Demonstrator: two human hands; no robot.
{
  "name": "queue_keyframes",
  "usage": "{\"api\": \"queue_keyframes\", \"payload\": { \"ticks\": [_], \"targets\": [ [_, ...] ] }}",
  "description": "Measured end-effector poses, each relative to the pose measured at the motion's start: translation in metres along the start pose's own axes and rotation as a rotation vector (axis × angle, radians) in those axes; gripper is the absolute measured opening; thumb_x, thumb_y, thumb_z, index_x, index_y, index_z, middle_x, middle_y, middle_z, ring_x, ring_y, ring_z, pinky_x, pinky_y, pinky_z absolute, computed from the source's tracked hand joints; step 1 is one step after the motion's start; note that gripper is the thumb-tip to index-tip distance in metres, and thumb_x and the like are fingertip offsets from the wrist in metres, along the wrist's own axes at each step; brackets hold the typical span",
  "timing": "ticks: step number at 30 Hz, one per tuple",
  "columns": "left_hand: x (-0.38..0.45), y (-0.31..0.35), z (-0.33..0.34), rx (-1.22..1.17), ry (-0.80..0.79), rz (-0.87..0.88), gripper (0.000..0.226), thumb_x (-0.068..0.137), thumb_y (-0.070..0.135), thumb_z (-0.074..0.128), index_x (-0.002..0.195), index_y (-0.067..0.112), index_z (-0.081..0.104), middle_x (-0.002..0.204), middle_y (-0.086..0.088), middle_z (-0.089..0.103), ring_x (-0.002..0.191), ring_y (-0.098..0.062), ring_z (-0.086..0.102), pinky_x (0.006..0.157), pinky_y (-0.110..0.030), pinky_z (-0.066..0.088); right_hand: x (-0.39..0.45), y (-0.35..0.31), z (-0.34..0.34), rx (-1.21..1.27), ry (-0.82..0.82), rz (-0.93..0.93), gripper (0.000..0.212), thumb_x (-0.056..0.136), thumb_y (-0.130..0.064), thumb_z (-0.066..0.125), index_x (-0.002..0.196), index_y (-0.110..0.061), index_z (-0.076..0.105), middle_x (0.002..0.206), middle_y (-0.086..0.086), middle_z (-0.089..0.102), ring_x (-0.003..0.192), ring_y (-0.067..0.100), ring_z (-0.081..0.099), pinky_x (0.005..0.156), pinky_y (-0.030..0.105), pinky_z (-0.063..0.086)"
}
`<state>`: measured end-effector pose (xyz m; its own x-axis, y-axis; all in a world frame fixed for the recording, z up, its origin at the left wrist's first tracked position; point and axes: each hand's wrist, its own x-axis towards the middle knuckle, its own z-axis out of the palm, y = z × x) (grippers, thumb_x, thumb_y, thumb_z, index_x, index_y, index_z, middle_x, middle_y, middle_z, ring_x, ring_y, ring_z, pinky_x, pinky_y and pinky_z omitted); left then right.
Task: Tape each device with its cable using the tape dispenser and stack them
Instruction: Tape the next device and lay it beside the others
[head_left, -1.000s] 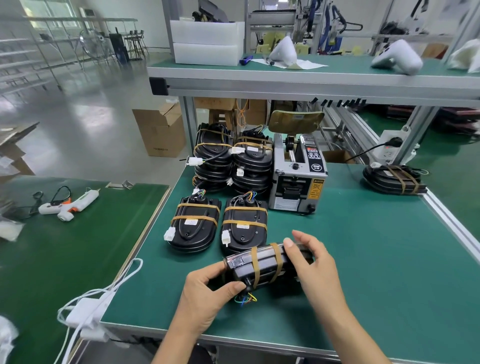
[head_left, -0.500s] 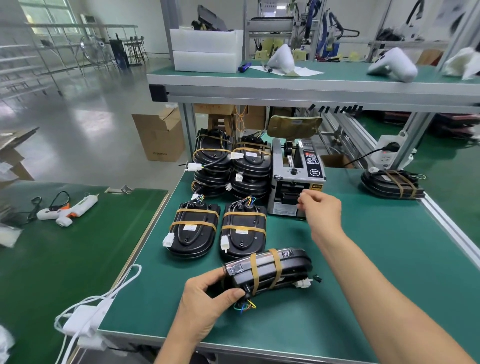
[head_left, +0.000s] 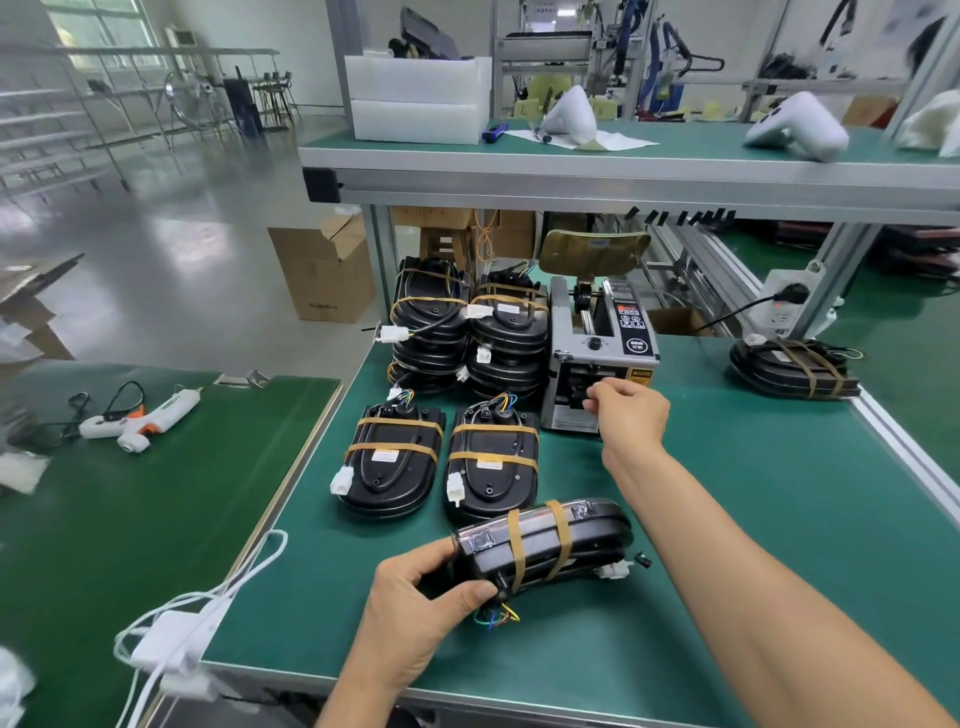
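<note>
On the green bench mat (head_left: 727, 545), near edge: a black oval device with a clear front strip and two tan tape bands (head_left: 545, 545) lies on its side, its long axis running left to right.
Left hand (head_left: 415, 613): fingers and thumb curled round the left end of that device, thumb on the near face, holding it against the mat.
Cable: coloured wires (head_left: 496, 618) hang out below the thumb; a small white plug (head_left: 615, 570) sticks out at the device's right end.
Right hand (head_left: 631, 415): reached forward to the mouth of the grey box-shaped tape dispenser (head_left: 597, 364), thumb and forefinger drawn together at the outlet; whether they pinch a piece of tape cannot be told.
Dispenser: stands upright at the back of the mat, black control panel on top, a tan tape roll (head_left: 592, 249) above it.
Flat pair: two black taped devices (head_left: 395, 462) (head_left: 493, 462) lie side by side between the held device and the stacks, each crossed by two tan bands, a white plug at each one's left edge.
Stacks: two piles of taped black devices (head_left: 431, 327) (head_left: 511, 338) stand just left of the dispenser, touching each other.
Far right: another taped black device (head_left: 795, 369) sits well apart near the bench rail.
Left table: a white glue gun with orange trigger (head_left: 140, 421) lies on a darker green surface.
</note>
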<state>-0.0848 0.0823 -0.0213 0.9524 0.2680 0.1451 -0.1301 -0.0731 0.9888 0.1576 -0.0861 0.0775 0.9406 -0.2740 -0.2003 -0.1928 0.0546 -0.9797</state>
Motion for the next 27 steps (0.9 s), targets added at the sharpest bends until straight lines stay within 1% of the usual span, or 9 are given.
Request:
{"api": "queue_keyframes", "payload": {
  "ticks": [4, 7, 10, 12, 16, 20, 21, 24, 27],
  "targets": [
    [0.0, 0.001, 0.0, -0.004, -0.001, -0.003, 0.052, 0.078, 0.053, 0.095, 0.125, 0.036, 0.08, 0.117, 0.002, 0.083, 0.114, -0.017, 0.078, 0.098, -0.027, 0.059, 0.001, -0.002, 0.005, 0.005, 0.033, 0.019, 0.011, 0.09, -0.006, 0.069, 0.086, -0.012, 0.078, 0.072, 0.0, 0.075, 0.074, 0.015, 0.074, 0.065, 0.026, 0.053],
    [-0.001, 0.002, 0.0, -0.01, -0.002, -0.008, 0.053, 0.077, 0.054, 0.095, 0.125, 0.037, 0.081, 0.117, 0.002, 0.083, 0.114, -0.017, 0.077, 0.099, -0.028, 0.059, 0.002, -0.004, 0.009, 0.025, 0.066, 0.038, 0.008, 0.088, -0.006, 0.072, 0.086, -0.011, 0.078, 0.063, -0.004, 0.072, 0.069, 0.014, 0.074, 0.06, 0.023, 0.051],
    [-0.001, 0.002, 0.0, -0.009, 0.001, -0.008, 0.053, 0.076, 0.054, 0.096, 0.124, 0.037, 0.081, 0.116, 0.002, 0.083, 0.114, -0.018, 0.078, 0.098, -0.027, 0.059, 0.001, -0.004, 0.011, 0.02, 0.093, 0.042, 0.008, 0.086, -0.008, 0.073, 0.082, -0.014, 0.077, 0.053, -0.008, 0.069, 0.06, 0.008, 0.072, 0.052, 0.019, 0.046],
    [-0.001, 0.002, 0.001, -0.012, 0.004, -0.008, 0.053, 0.075, 0.055, 0.096, 0.124, 0.037, 0.081, 0.117, 0.002, 0.083, 0.114, -0.018, 0.077, 0.098, -0.027, 0.059, 0.0, -0.004, 0.012, 0.018, 0.101, 0.042, 0.01, 0.085, -0.009, 0.073, 0.079, -0.016, 0.076, 0.05, -0.011, 0.068, 0.059, 0.007, 0.072, 0.05, 0.018, 0.044],
    [-0.001, 0.004, 0.0, -0.007, 0.001, 0.001, 0.052, 0.077, 0.054, 0.095, 0.124, 0.038, 0.081, 0.115, 0.003, 0.083, 0.112, -0.016, 0.078, 0.097, -0.024, 0.059, 0.001, -0.003, 0.014, 0.007, 0.113, 0.053, 0.012, 0.085, -0.01, 0.072, 0.077, -0.018, 0.076, 0.049, -0.016, 0.066, 0.066, 0.013, 0.075, 0.054, 0.021, 0.048],
    [-0.001, 0.007, 0.001, -0.008, 0.006, 0.011, 0.051, 0.077, 0.056, 0.094, 0.122, 0.038, 0.081, 0.114, 0.003, 0.083, 0.111, -0.015, 0.078, 0.096, -0.023, 0.058, 0.001, -0.003, 0.016, -0.01, 0.12, 0.051, 0.014, 0.085, -0.01, 0.071, 0.076, -0.019, 0.076, 0.049, -0.013, 0.066, 0.066, 0.012, 0.075, 0.061, 0.026, 0.055],
    [-0.002, 0.008, 0.001, -0.011, 0.006, 0.011, 0.051, 0.076, 0.056, 0.094, 0.122, 0.038, 0.081, 0.114, 0.003, 0.083, 0.111, -0.015, 0.078, 0.095, -0.023, 0.058, 0.0, -0.002, 0.016, -0.017, 0.12, 0.046, 0.014, 0.084, -0.01, 0.071, 0.075, -0.02, 0.076, 0.05, -0.012, 0.067, 0.067, 0.012, 0.075, 0.06, 0.026, 0.054],
    [-0.002, 0.01, 0.003, -0.036, -0.001, 0.011, 0.052, 0.076, 0.056, 0.095, 0.122, 0.037, 0.081, 0.114, 0.002, 0.083, 0.109, -0.013, 0.078, 0.094, -0.022, 0.059, -0.003, -0.003, 0.017, -0.052, 0.095, 0.032, 0.014, 0.084, -0.012, 0.069, 0.076, -0.021, 0.077, 0.054, -0.008, 0.07, 0.068, 0.01, 0.073, 0.054, 0.022, 0.043],
    [-0.003, 0.012, 0.003, -0.038, -0.006, 0.012, 0.051, 0.076, 0.056, 0.095, 0.122, 0.037, 0.082, 0.114, 0.001, 0.083, 0.108, -0.012, 0.078, 0.094, -0.022, 0.058, -0.009, -0.001, 0.013, -0.099, 0.003, 0.04, 0.018, 0.085, -0.007, 0.067, 0.072, -0.014, 0.076, 0.061, -0.001, 0.073, 0.066, 0.014, 0.073, 0.057, 0.023, 0.046]
  ]
}}
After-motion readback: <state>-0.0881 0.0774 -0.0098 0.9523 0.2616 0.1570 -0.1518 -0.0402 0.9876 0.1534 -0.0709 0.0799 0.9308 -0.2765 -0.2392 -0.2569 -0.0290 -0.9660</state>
